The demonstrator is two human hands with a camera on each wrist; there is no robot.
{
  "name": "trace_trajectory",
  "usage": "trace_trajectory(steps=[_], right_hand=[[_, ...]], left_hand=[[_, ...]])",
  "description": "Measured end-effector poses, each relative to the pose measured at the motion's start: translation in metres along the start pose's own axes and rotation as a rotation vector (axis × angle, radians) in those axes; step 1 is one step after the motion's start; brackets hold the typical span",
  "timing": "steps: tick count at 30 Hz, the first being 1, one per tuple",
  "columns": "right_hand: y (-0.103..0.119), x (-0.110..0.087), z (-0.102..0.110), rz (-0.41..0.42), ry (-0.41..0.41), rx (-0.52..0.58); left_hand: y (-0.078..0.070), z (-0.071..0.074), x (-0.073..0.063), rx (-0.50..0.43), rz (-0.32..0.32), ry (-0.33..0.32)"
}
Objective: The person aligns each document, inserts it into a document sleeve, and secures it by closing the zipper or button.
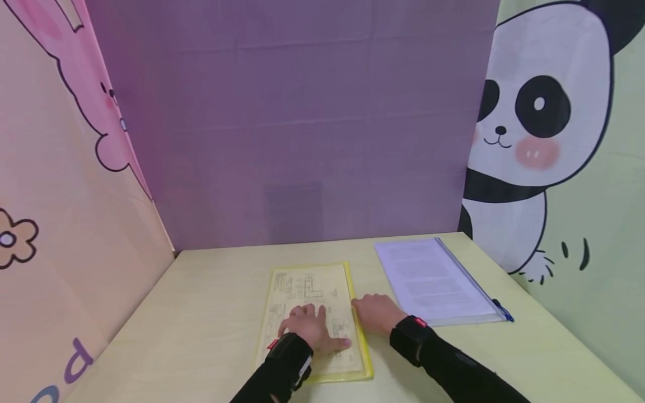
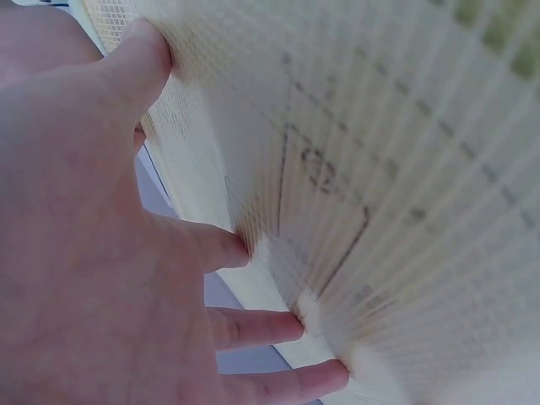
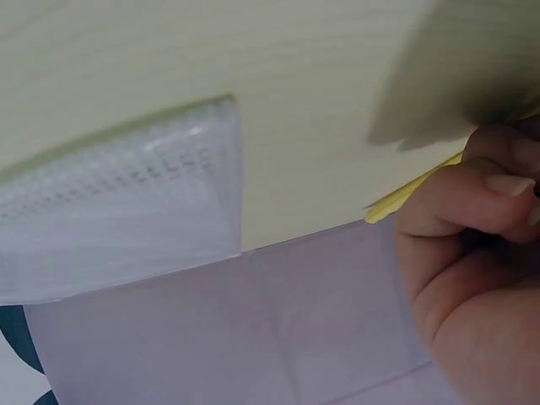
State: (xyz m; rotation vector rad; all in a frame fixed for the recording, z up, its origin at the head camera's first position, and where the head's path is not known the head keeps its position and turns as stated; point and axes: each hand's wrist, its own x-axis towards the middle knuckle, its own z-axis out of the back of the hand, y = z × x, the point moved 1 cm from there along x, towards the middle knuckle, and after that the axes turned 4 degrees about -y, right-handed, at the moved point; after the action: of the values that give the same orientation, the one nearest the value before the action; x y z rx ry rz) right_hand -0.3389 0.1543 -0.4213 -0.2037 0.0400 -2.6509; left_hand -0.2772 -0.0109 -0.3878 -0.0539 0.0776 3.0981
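A clear mesh document pouch with a yellow edge lies flat on the table, a sheet of printed diagrams showing through it. My left hand rests on it with spread, straight fingers; in the left wrist view those fingertips press the mesh. At the pouch's right side, my right hand has its fingers curled and pinches the yellow edge. The right wrist view shows the thumb and bent fingers at the yellow strip; whatever lies between them is hidden.
To the right lies a second clear pouch holding printed pages, with a dark strip along its right side and a blue cord at its near corner. Behind the pale wooden table hangs a purple backdrop. Printed panels stand on both sides.
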Motion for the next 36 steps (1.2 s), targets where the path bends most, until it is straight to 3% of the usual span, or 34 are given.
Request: trace_trajectory(steps=[17,32,36], right_hand=[[0.006,-0.018,0.006,0.027,0.031,-0.006],[0.008,-0.001,-0.003,-0.022,-0.004,-0.026],[0.006,0.007,-0.003,-0.054,-0.002,-0.052]], left_hand=[[-0.001,0.002,0.001,-0.023,0.004,0.026],[0.003,-0.005,0.012,-0.075,0.014,-0.023],[0.001,-0.003,0.017,-0.134,-0.021,-0.029]])
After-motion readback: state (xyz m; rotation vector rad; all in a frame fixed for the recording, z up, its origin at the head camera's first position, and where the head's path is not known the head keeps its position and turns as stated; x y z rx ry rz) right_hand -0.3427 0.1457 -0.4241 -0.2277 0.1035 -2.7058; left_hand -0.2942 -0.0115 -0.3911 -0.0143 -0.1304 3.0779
